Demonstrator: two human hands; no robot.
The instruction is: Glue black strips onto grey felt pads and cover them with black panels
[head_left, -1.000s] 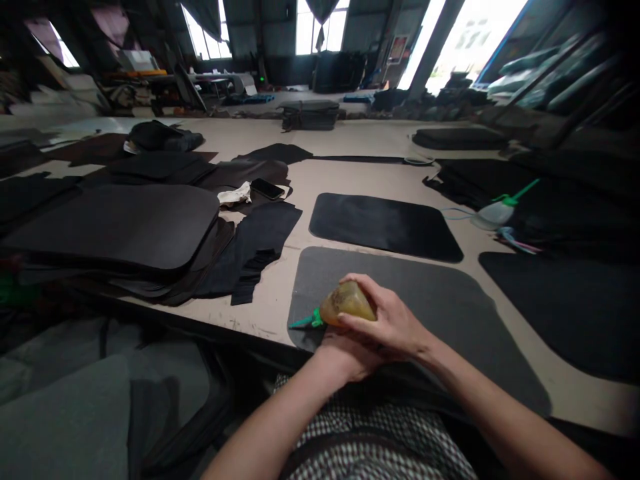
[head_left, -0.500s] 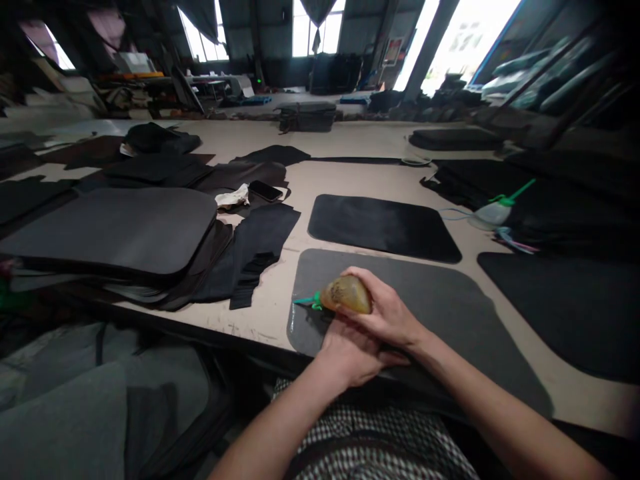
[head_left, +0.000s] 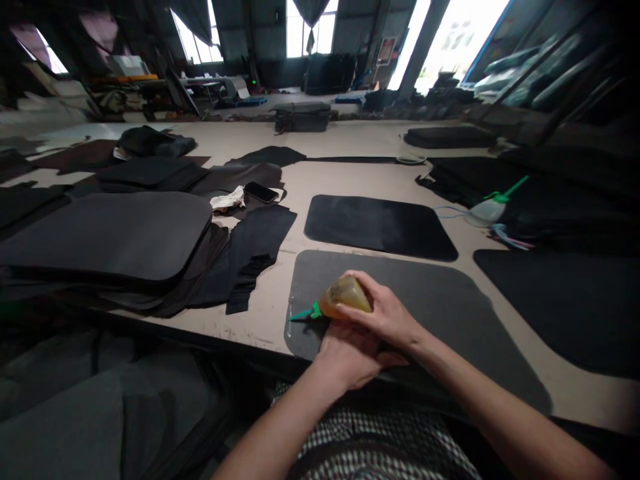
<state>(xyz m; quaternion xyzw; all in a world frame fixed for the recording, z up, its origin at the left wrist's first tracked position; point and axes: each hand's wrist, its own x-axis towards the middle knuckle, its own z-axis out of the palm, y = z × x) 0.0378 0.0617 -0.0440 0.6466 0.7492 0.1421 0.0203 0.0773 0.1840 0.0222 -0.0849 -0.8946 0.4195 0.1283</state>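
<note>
My right hand [head_left: 387,317] is wrapped around an amber squeeze bottle [head_left: 343,297] whose green nozzle [head_left: 301,313] points left and touches the near left edge of a grey rounded mat [head_left: 440,313]. Under and behind the right hand lies my left hand [head_left: 350,357], fingers curled against the bottle's underside and the mat's near edge; what the left fingers grip is hidden. The mat lies flat at the table's front edge.
A black mat [head_left: 380,225] lies just beyond, another [head_left: 560,307] to the right. A stack of dark mats [head_left: 110,233] and black scraps [head_left: 255,247] fill the left. A phone [head_left: 261,193], a white rag [head_left: 227,199] and a second green-tipped bottle [head_left: 487,210] lie farther back.
Both hands with the bottle have stayed at the mat's near left corner; the nozzle tip shifted slightly along that edge and dipped down. The view drifted a little.
</note>
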